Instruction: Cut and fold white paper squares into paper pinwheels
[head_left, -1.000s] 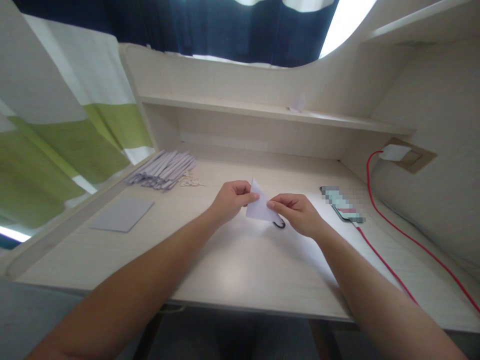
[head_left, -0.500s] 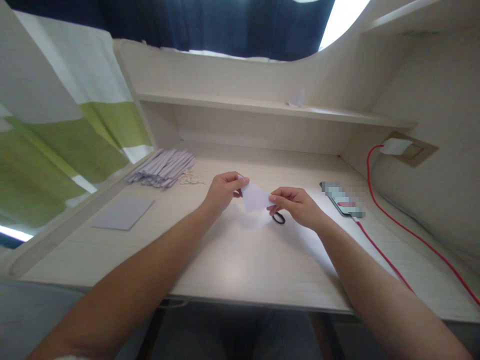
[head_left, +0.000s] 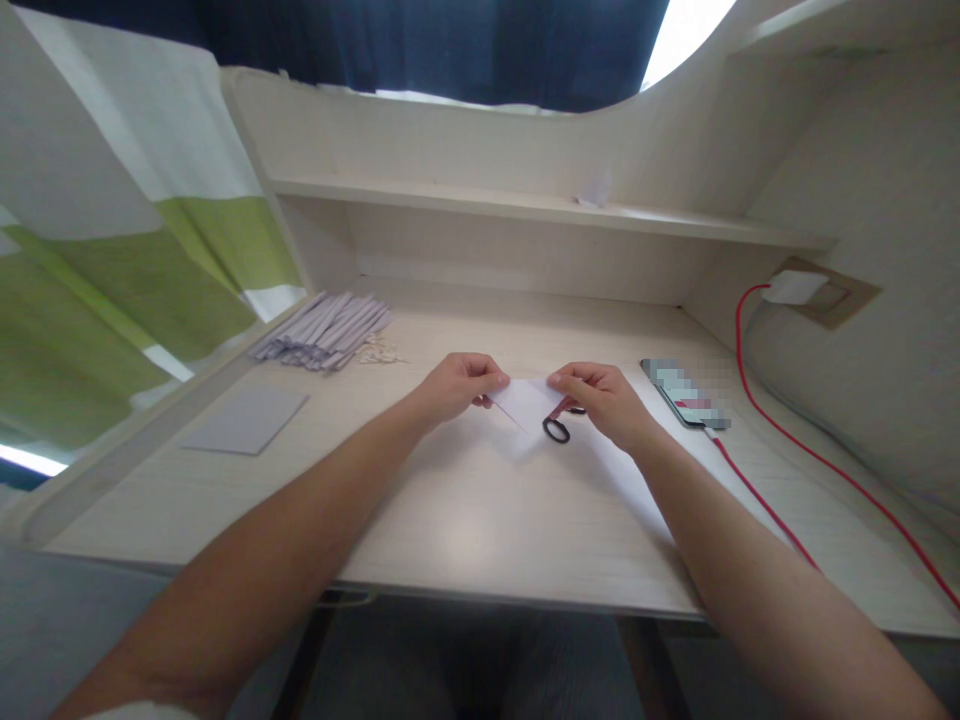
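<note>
Between my two hands a small piece of white paper [head_left: 525, 402] is held up above the desk, one corner pointing down. My left hand [head_left: 466, 385] pinches its left corner between thumb and fingers. At the opposite corner, my right hand [head_left: 595, 393] pinches it the same way. Black-handled scissors [head_left: 556, 431] lie on the desk just below my right hand, which hides most of them; only the finger loops show. On the left is a flat stack of pale paper [head_left: 247, 420]. Behind it lies a pile of rolled paper sticks [head_left: 326, 332].
Small cream-coloured strands [head_left: 381, 350] lie beside the paper rolls. A phone [head_left: 682, 393] with a red cable [head_left: 765, 505] is on the right, near a wall charger [head_left: 795, 288]. A shelf [head_left: 480, 205] with a scrap of paper [head_left: 594, 190] runs along the back; a curtain [head_left: 210, 240] hangs left.
The paper has turned and moved slightly right, a corner now pointing down. My left hand has shifted right and my right hand slightly up. More of the scissors' loops shows.
</note>
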